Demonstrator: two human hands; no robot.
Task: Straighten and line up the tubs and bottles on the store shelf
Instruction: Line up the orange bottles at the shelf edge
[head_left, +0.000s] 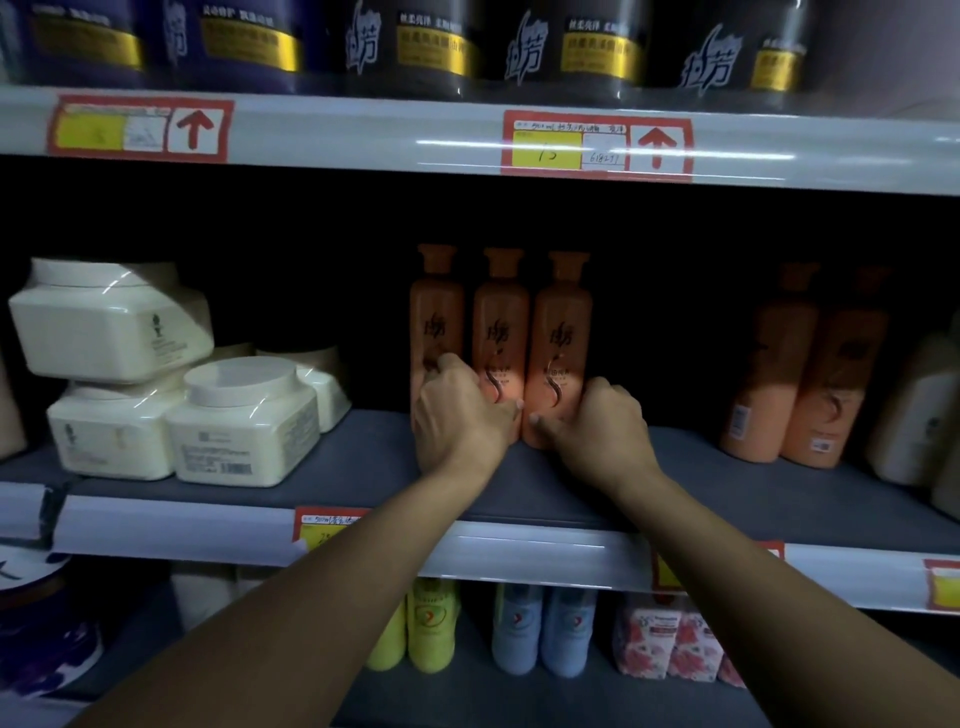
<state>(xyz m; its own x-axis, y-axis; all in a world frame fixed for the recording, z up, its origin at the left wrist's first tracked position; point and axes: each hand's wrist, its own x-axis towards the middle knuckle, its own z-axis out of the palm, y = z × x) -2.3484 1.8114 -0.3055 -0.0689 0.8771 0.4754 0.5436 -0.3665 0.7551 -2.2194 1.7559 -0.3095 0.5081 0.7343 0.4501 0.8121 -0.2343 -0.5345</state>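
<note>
Three orange bottles stand upright side by side in the middle of the grey shelf (363, 457): a left one (435, 312), a middle one (500, 322) and a right one (561, 332). My left hand (460, 415) wraps the lower part of the left bottle, its thumb across the middle bottle. My right hand (597, 421) grips the base of the right bottle from its right side. Cream tubs (239, 421) sit at the left, one tub (111, 322) stacked tilted on top of another.
Two more orange bottles (810, 374) stand at the right in shadow, with pale bottles beyond them. Dark tubs (431, 47) fill the shelf above. Yellow, blue and pink packs (545, 634) stand on the shelf below. Price tags line the shelf edges.
</note>
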